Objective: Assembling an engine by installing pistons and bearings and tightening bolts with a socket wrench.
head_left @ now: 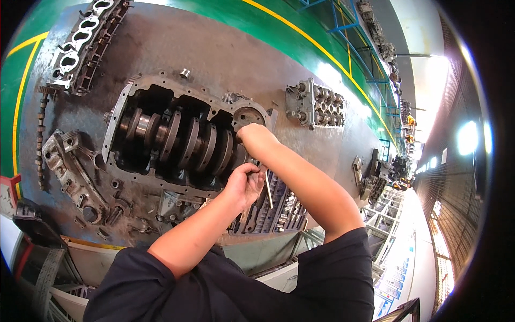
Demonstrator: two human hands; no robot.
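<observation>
An engine block (185,134) lies with its open side up, and the crankshaft (188,142) shows inside. My right hand (256,138) is curled down at the block's right end, beside a round metal part (248,116); whatever its fingers grip is hidden. Just below it, my left hand (245,185) is closed, palm partly turned up, with thumb and fingertips near the block's edge. From beside those fingertips a thin metal bar (269,192) sticks out toward me. The left fingers appear closed around the upper end of this bar, though the contact is partly hidden.
A socket set tray (279,212) lies by the table's near edge. Around the block are a cylinder head (86,45), a camshaft (41,139), a metal cover (75,172) and, to the right, another cylinder head (316,104). A small metal cylinder (185,73) stands behind the block.
</observation>
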